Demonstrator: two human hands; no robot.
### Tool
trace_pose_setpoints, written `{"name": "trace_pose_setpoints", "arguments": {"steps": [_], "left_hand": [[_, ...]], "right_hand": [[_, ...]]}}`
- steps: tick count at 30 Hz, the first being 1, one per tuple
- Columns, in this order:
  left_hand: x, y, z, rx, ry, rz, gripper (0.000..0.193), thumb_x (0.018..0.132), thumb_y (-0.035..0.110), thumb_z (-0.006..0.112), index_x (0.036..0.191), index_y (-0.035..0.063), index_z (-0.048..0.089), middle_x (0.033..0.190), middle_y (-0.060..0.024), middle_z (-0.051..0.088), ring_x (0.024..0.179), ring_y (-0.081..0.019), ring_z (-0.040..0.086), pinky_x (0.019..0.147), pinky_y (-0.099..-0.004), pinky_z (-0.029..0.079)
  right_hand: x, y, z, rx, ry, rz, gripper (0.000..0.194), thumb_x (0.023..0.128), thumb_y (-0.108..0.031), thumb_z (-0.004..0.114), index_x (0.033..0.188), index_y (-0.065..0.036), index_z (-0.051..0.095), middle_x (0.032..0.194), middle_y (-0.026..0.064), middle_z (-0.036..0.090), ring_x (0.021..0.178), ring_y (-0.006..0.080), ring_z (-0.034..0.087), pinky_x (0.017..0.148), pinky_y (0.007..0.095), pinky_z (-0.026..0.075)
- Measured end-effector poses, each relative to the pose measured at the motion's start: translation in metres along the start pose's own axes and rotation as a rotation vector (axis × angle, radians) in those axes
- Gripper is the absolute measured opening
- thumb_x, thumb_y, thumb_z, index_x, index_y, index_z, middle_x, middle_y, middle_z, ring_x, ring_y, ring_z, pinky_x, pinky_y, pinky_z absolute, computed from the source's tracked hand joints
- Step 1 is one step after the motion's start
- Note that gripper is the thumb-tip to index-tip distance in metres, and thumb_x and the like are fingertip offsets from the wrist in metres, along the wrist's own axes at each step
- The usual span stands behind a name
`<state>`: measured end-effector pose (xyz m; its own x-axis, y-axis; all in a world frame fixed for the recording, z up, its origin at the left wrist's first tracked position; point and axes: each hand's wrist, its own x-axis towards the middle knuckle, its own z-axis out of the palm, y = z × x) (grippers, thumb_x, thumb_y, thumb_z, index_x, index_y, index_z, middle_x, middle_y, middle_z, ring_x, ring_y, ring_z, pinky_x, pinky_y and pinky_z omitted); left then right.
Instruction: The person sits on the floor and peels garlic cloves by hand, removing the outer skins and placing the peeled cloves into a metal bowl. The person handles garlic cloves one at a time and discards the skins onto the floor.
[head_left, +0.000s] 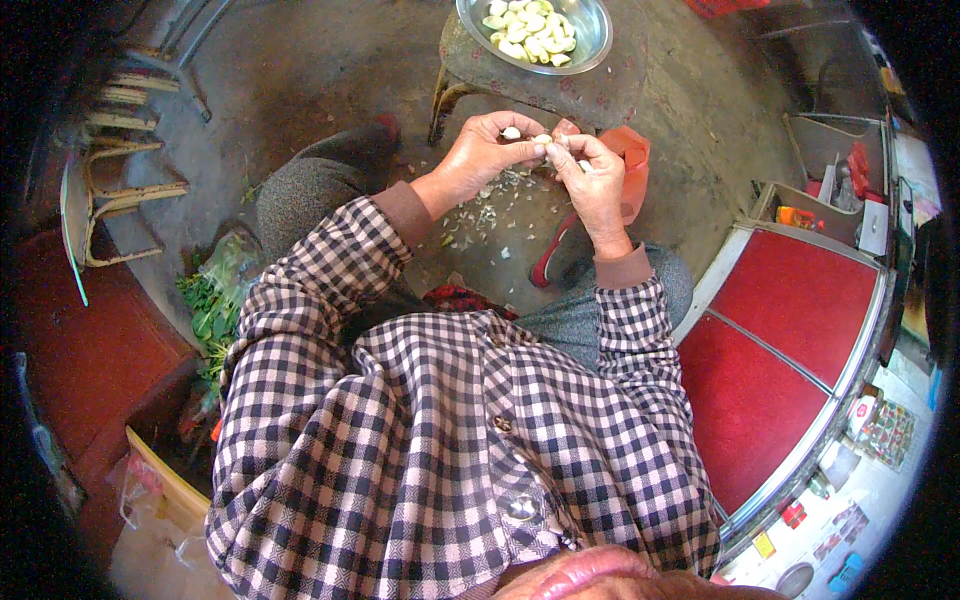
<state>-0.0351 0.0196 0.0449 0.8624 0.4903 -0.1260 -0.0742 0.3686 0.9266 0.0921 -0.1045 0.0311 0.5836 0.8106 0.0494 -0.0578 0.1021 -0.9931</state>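
Note:
My left hand and my right hand meet in front of me, above the floor. Between their fingertips is a pale garlic clove, which both hands pinch. Another clove rests against the curled fingers of my left hand. Something whitish shows under the fingers of my right hand. Beyond the hands, a steel bowl holds many peeled garlic cloves and stands on a worn stool. A red plastic bag is just behind my right hand, partly hidden by it.
Garlic skins lie scattered on the floor between my feet. Leafy greens, partly in clear plastic, are at the left, below stacked stools. A red-doored cabinet stands at the right, with an open drawer near its far end.

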Motion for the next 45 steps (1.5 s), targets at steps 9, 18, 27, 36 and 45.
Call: {"name": "trace_pose_setpoints", "arguments": {"steps": [9, 18, 27, 36, 45], "left_hand": [[-0.003, 0.008, 0.003, 0.079, -0.054, -0.028, 0.026, 0.088, 0.014, 0.066, 0.11, -0.0005, 0.064, 0.094, -0.0052, 0.069, 0.082, -0.0097, 0.064, 0.074, -0.0247, 0.053], [-0.002, 0.006, 0.001, 0.077, -0.056, -0.043, 0.022, 0.089, 0.013, 0.065, 0.105, -0.0018, 0.064, 0.092, -0.0073, 0.069, 0.081, -0.013, 0.067, 0.073, -0.0249, 0.054], [-0.002, 0.005, 0.002, 0.318, -0.029, 0.035, 0.015, 0.089, 0.017, 0.066, 0.094, 0.0029, 0.067, 0.076, -0.0014, 0.066, 0.065, -0.0074, 0.061, 0.057, -0.0227, 0.051], [-0.002, 0.012, -0.003, 0.255, -0.047, -0.015, 0.016, 0.091, 0.018, 0.062, 0.095, 0.0027, 0.067, 0.074, -0.0008, 0.065, 0.06, -0.0074, 0.059, 0.053, -0.0221, 0.049], [0.002, 0.006, -0.003, 0.545, 0.074, 0.164, 0.021, 0.09, 0.018, 0.063, 0.102, 0.0018, 0.067, 0.072, -0.0003, 0.062, 0.059, -0.0065, 0.056, 0.052, -0.0204, 0.046]], "right_hand": [[0.002, -0.008, -0.002, 0.105, -0.01, 0.079, 0.012, 0.086, -0.008, 0.068, 0.096, -0.001, 0.066, 0.077, -0.0012, 0.063, 0.06, 0.0012, 0.051, 0.049, 0.0145, 0.039], [0.004, -0.008, -0.003, 0.309, -0.085, 0.145, 0.016, 0.085, -0.009, 0.069, 0.098, -0.003, 0.064, 0.084, 0.0007, 0.065, 0.063, 0.004, 0.055, 0.056, 0.0166, 0.044], [0.006, -0.007, -0.008, 0.45, -0.14, 0.219, 0.012, 0.089, -0.01, 0.062, 0.1, -0.005, 0.061, 0.093, 0.0038, 0.063, 0.063, 0.0043, 0.054, 0.052, 0.0176, 0.043], [0.01, -0.007, -0.013, 0.618, -0.172, 0.275, 0.016, 0.09, -0.013, 0.061, 0.104, -0.004, 0.061, 0.091, 0.0068, 0.066, 0.062, 0.0075, 0.056, 0.051, 0.0206, 0.046], [0.006, -0.008, -0.007, 0.401, -0.138, 0.126, 0.02, 0.086, -0.006, 0.066, 0.105, -0.002, 0.064, 0.09, 0.0049, 0.065, 0.064, 0.0057, 0.055, 0.055, 0.0185, 0.045]]}}
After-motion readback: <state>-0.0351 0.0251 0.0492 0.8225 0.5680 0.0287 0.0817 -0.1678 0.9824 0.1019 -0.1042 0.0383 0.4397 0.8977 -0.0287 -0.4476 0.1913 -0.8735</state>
